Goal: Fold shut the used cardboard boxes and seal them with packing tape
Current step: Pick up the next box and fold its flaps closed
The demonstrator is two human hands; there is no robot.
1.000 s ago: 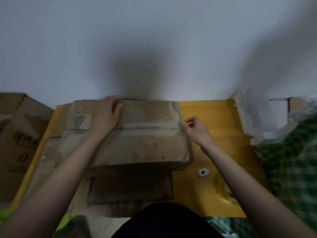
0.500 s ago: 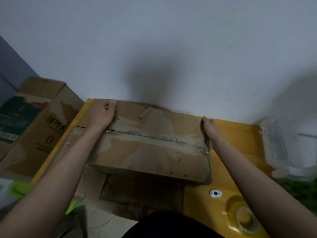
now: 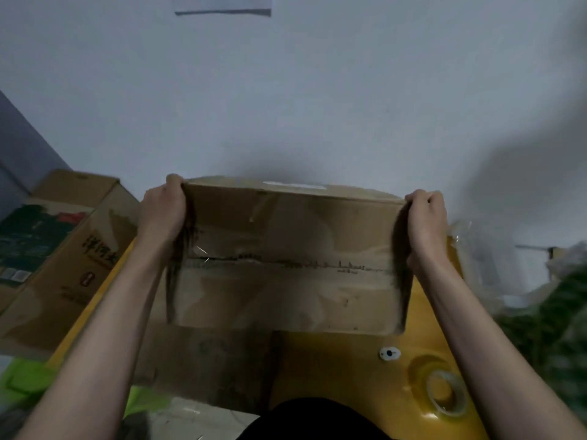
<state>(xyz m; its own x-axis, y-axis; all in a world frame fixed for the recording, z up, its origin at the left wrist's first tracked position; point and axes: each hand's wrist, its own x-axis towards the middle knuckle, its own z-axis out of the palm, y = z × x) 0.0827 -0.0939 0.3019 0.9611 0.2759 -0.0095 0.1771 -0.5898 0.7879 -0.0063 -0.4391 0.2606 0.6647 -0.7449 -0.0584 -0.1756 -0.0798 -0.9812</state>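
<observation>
Gripping the taped box (image 3: 286,281) by its side edges, seemingly lifted: left hand (image 3: 162,211), right hand (image 3: 425,223).

Both bare forearms reach forward and up, from 7 and 5 o'clock toward the middle. The left hand (image 3: 162,211) grips the box (image 3: 286,265) at its 9 o'clock end, thumb hooked over the top corner. The right hand (image 3: 425,222) grips the 3 o'clock end, fingers curled over the top edge.
</observation>
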